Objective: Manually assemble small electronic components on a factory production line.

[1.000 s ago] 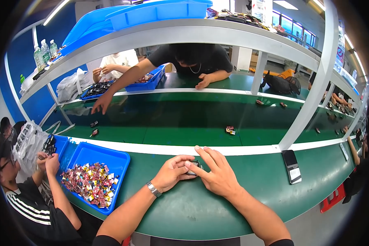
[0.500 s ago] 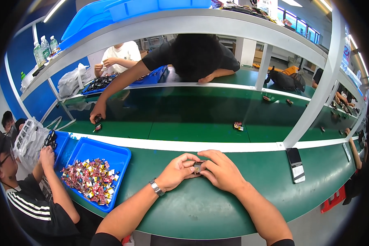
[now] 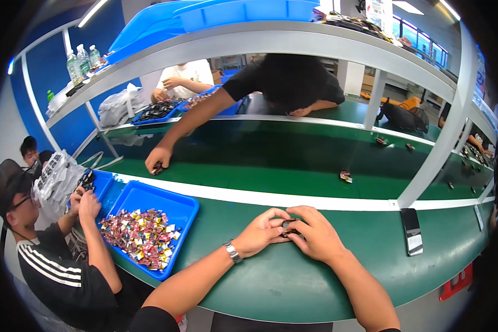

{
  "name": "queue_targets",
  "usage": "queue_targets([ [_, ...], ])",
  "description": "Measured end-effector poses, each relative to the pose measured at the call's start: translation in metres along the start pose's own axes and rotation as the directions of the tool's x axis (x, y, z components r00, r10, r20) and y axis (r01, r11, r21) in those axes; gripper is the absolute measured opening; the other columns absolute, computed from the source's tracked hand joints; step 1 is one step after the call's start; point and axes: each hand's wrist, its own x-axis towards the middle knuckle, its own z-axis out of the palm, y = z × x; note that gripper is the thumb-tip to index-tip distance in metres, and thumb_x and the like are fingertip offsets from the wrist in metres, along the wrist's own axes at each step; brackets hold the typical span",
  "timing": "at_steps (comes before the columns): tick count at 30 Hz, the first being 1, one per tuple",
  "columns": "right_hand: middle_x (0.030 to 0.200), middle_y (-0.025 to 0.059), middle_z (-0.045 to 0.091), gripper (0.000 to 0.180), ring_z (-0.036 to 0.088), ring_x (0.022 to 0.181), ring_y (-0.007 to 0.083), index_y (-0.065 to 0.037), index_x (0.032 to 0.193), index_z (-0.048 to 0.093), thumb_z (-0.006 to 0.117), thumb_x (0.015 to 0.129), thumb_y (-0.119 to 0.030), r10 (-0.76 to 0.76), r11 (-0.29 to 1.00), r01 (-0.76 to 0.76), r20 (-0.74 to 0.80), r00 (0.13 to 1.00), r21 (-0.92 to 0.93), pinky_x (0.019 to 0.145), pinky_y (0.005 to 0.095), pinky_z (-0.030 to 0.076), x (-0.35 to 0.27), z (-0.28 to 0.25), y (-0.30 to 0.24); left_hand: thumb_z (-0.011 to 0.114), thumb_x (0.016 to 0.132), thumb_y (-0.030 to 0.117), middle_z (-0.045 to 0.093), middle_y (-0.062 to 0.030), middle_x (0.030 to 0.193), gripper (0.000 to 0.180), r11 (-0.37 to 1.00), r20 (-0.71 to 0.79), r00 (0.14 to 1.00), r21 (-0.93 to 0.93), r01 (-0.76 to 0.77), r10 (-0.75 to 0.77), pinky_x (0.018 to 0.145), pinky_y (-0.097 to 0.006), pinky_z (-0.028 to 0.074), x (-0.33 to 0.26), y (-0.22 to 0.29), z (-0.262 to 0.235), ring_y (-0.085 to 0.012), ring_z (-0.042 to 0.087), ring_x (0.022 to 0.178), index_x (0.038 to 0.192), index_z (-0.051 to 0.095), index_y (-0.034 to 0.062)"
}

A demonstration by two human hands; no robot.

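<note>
Both of my hands meet over the near green table, fingers closed round a small dark squarish part (image 3: 288, 226). My left hand (image 3: 258, 233), with a metal-banded watch at the wrist, pinches its left side. My right hand (image 3: 317, 238) grips it from the right, thumb and fingers curled over it. Fingers cover most of the part, so its details are hidden. Left of my forearm sits a blue tray (image 3: 191, 214) with a heap of small red, yellow and white pieces (image 3: 141, 238).
A black-and-white phone (image 3: 412, 232) lies to the right. Beyond a white rail (image 3: 232, 195) runs a green belt (image 3: 249, 166) with scattered small parts (image 3: 346, 176). A co-worker's hand (image 3: 159, 159) reaches across it. Another person (image 3: 50, 238) works at my left. A metal post (image 3: 437, 133) stands right.
The view has shifted, so the scene sits further right. My fingers now cover more of the dark part. The loose piece by the co-worker's hand on the belt no longer shows separately.
</note>
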Motion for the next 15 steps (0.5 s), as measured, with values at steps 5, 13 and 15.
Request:
queue_targets([
  [5, 0.125, 0.0106, 0.06, 0.02, 0.057, 0.118, 0.0321, -0.008, 0.092, 0.067, 0.079, 0.075, -0.005, 0.055, 0.998, -0.055, 0.024, 0.998, 0.004, 0.096, 0.0422, 0.05, -0.004, 0.003, 0.001, 0.041, 0.101, -0.004, 0.061, -0.0094, 0.125, 0.028, 1.0, -0.01, 1.0, 0.018, -0.008, 0.008, 0.105, -0.036, 0.051, 0.001, -0.001, 0.003, -0.0173, 0.061, 0.117, 0.127, 0.045, 0.007],
  [13, 0.123, 0.0093, 0.064, 0.012, 0.058, 0.115, 0.0291, -0.005, 0.091, 0.07, 0.075, 0.081, -0.007, 0.204, 0.971, -0.186, -0.119, 0.972, 0.148, 0.092, 0.0385, 0.052, -0.002, 0.016, 0.0, 0.051, 0.097, -0.004, 0.058, -0.0123, 0.131, 0.035, 0.996, 0.08, 0.992, -0.01, -0.092, 0.093, 0.109, -0.04, 0.048, -0.003, 0.003, -0.007, -0.0198, 0.059, 0.121, 0.13, 0.045, 0.0067],
  [15, 0.123, 0.009, 0.064, 0.01, 0.058, 0.115, 0.0286, -0.006, 0.09, 0.07, 0.075, 0.082, -0.007, 0.214, 0.971, -0.198, -0.117, 0.97, 0.133, 0.091, 0.0384, 0.052, -0.003, 0.015, -0.002, 0.051, 0.098, -0.004, 0.057, -0.0128, 0.133, 0.034, 0.994, 0.079, 0.991, 0.029, -0.109, 0.106, 0.109, -0.04, 0.048, -0.002, 0.002, -0.006, -0.02, 0.058, 0.121, 0.129, 0.044, 0.0064],
])
